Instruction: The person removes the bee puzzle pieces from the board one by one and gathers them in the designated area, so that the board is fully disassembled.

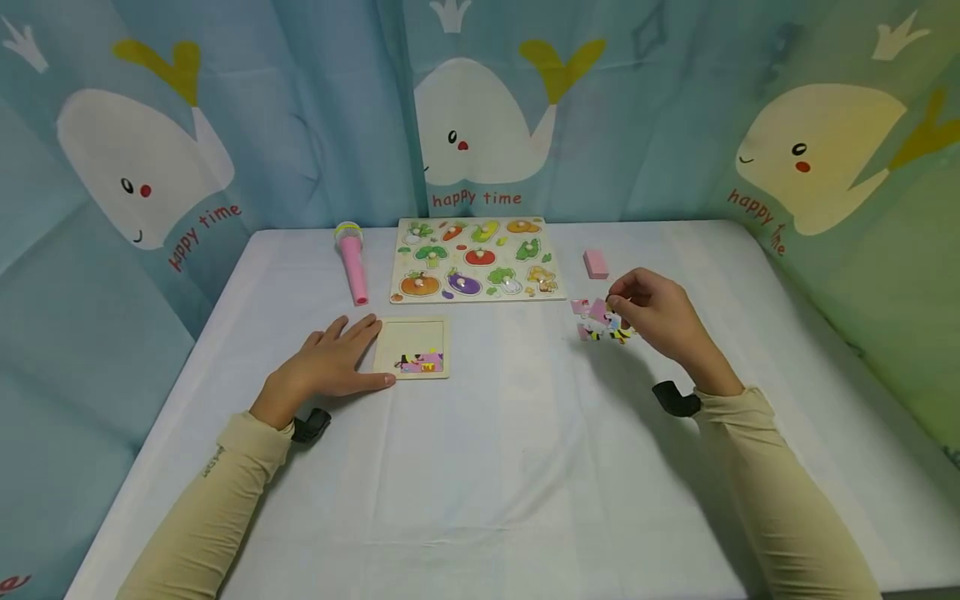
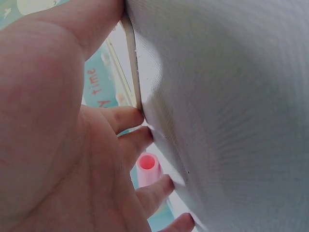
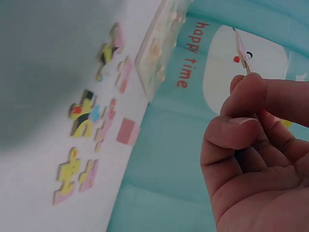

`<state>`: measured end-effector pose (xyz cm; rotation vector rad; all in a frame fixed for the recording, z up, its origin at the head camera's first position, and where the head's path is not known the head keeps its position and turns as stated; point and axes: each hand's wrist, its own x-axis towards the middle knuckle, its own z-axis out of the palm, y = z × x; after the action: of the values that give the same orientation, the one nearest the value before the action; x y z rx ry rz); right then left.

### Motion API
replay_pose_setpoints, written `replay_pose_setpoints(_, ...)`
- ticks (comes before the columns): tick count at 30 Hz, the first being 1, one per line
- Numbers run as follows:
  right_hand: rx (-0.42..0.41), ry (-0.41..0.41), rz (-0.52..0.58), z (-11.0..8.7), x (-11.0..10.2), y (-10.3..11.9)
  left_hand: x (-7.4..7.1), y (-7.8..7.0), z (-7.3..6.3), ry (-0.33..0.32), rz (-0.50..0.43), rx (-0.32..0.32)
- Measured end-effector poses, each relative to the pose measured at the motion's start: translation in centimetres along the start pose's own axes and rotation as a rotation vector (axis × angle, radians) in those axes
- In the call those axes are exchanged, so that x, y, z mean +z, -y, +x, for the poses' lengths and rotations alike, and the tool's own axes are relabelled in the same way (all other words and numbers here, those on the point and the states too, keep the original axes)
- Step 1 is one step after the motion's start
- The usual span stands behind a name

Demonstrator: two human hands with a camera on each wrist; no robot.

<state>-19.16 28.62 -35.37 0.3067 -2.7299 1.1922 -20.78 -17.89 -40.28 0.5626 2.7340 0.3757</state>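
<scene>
My left hand lies at the left side of a small wooden puzzle board, fingers spread, with the thumb at its lower left corner. Several joined pieces in pink, yellow and black fill the bottom strip of that board. In the left wrist view the fingertips touch down at the board's edge. Off to the right, my right hand pinches a thin puzzle piece between thumb and forefinger, seen nearly edge-on. Below this hand, several loose puzzle pieces lie on the white cloth.
A vegetable peg puzzle lies at the back middle of the table. Left of it is a pink toy microphone. A pink block sits just behind the loose pieces. Whale-print curtains stand around the table.
</scene>
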Motion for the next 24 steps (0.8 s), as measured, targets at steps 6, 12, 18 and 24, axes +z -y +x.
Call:
replay_pose_setpoints(6, 0.025, 0.024, -0.020, -0.3, 0.1, -0.9, 0.2, 0.1, 0.1, 0.001, 0.003, -0.003)
replay_pose_setpoints(12, 0.075, 0.073, -0.022, -0.3, 0.7, -1.4, 0.2, 0.2, 0.2, 0.005, 0.005, -0.004)
replay_pose_setpoints(18, 0.067, 0.131, -0.030, -0.3, 1.2, -2.4, 0.2, 0.2, 0.2, 0.005, 0.001, -0.005)
replay_pose_setpoints(24, 0.051, 0.196, -0.033, -0.2, 1.9, -3.2, 0.1, 0.1, 0.1, 0.008, -0.002, -0.010)
